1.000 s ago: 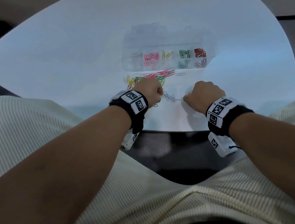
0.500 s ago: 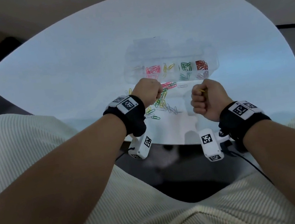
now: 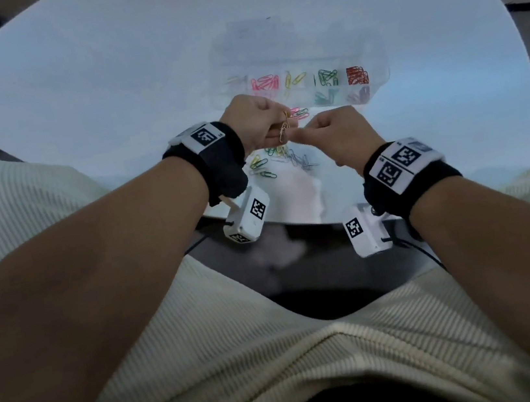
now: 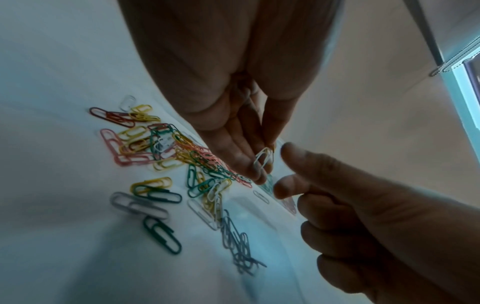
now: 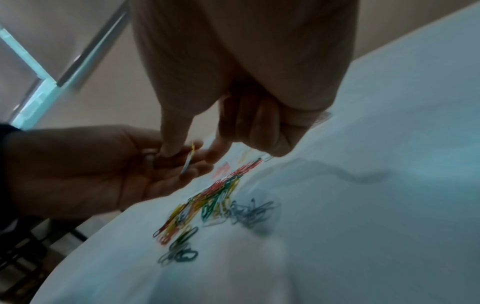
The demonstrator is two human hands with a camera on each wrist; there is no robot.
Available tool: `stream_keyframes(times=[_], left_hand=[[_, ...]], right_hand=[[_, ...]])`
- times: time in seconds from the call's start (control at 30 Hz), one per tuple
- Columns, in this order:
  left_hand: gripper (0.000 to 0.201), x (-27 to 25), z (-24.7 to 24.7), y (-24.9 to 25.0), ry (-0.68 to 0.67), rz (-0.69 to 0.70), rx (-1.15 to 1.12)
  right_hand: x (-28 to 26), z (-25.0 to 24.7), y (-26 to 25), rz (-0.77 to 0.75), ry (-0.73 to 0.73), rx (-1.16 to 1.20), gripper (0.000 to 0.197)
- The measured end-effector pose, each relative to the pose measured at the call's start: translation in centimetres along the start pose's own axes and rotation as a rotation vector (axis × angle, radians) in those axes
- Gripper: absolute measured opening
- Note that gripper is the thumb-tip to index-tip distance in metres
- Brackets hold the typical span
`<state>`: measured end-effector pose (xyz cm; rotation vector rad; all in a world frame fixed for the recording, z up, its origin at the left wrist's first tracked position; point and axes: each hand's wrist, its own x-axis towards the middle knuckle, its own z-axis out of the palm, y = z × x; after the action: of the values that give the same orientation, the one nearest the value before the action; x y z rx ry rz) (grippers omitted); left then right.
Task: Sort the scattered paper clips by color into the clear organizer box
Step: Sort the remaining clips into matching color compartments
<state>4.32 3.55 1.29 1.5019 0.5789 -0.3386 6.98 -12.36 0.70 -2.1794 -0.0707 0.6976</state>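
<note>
My left hand point(image 3: 256, 123) hovers above the table and pinches yellow paper clips point(image 3: 285, 126) between thumb and fingers; the left wrist view shows one pale clip point(image 4: 263, 158) at its fingertips. My right hand point(image 3: 333, 138) is just to the right of it. Its forefinger point(image 4: 293, 152) and thumb point(image 5: 168, 144) are parted beside the clip and hold nothing, and its other fingers are curled. The scattered mixed-colour clips point(image 3: 285, 160) lie under both hands. The clear organizer box point(image 3: 378, 72) stands behind, with pink, yellow, green and red clips in separate compartments.
A loose cluster of grey clips point(image 4: 239, 246) lies at the near right of the pile. The white rounded table point(image 3: 102, 70) ends just before my wrists, and my lap in cream ribbed fabric is below. Dark floor shows between my knees.
Both hands have risen off the table and come together. The right hand carried a yellow clip across to the left hand, and the left hand now holds it.
</note>
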Motion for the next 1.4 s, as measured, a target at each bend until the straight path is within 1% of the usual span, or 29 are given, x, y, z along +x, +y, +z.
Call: stream_keyframes(times=[0.07, 0.2, 0.33, 0.43, 0.47, 0.5, 0.6, 0.67, 0.73, 0.8, 0.83, 0.9, 1.0, 1.07, 1.13, 1.3, 1.4], left_hand=[[0.015, -0.1, 0.2, 0.2, -0.016, 0.006, -0.015], [0.018, -0.1, 0.5, 0.5, -0.014, 0.035, 0.009], [0.016, 0.1, 0.4, 0.9, -0.002, 0.041, -0.006], [0.015, -0.1, 0.4, 1.4, 0.047, 0.051, 0.037], [0.016, 0.0, 0.3, 1.6, 0.071, 0.060, 0.074], [0.020, 0.0, 0.2, 1.7, 0.091, 0.068, 0.140], [0.034, 0.4, -0.2, 1.8, 0.121, 0.067, 0.441], [0.037, 0.7, -0.4, 1.5, 0.128, 0.030, 0.475], [0.036, 0.7, -0.4, 1.2, 0.128, -0.004, 0.534], [0.035, 0.8, -0.4, 0.6, 0.130, -0.032, 0.570], [0.035, 0.9, -0.4, 0.3, 0.141, -0.034, 0.590], [0.037, 1.0, -0.4, -0.4, 0.142, -0.021, 0.724], [0.039, 1.4, 0.0, -1.5, 0.039, 0.052, 0.933], [0.028, 1.4, 0.1, -2.3, -0.029, 0.103, 0.982], [0.021, 1.4, 0.2, -3.1, -0.040, 0.142, 0.996], [0.014, 1.5, -0.4, -3.7, -0.026, 0.207, 1.119], [0.012, 1.3, -0.8, -3.7, -0.013, 0.231, 1.190]], right_hand=[[0.1, 0.6, 0.1, -0.064, 0.008, -0.061, 0.053], [0.2, 1.3, 0.1, -0.081, 0.016, -0.122, 0.027], [0.3, 1.1, 0.4, -0.053, 0.000, -0.113, 0.020], [0.6, 0.9, 0.5, -0.062, 0.068, -0.168, 0.009], [0.6, 0.9, 0.5, -0.077, 0.090, -0.207, 0.011], [0.7, 0.9, 0.4, -0.093, 0.098, -0.248, 0.018], [1.3, 1.3, 0.4, -0.142, 0.085, -0.353, 0.037], [1.9, 1.6, 0.4, -0.146, 0.041, -0.410, 0.046], [2.3, 1.5, 0.5, -0.123, -0.033, -0.464, 0.050], [2.4, 1.3, 0.6, -0.103, -0.064, -0.497, 0.047], [2.5, 1.0, 0.8, -0.094, -0.046, -0.502, 0.042], [2.3, 0.6, 1.2, -0.059, 0.032, -0.499, 0.031], [2.1, 0.0, 2.1, -0.006, 0.118, -0.496, 0.022], [2.0, -0.1, 2.4, 0.001, 0.121, -0.490, 0.018], [1.9, -0.2, 2.5, -0.019, 0.121, -0.475, 0.014], [1.9, 0.1, 2.2, -0.110, 0.132, -0.448, 0.023], [2.1, 0.2, 2.3, -0.105, 0.081, -0.477, 0.025]])
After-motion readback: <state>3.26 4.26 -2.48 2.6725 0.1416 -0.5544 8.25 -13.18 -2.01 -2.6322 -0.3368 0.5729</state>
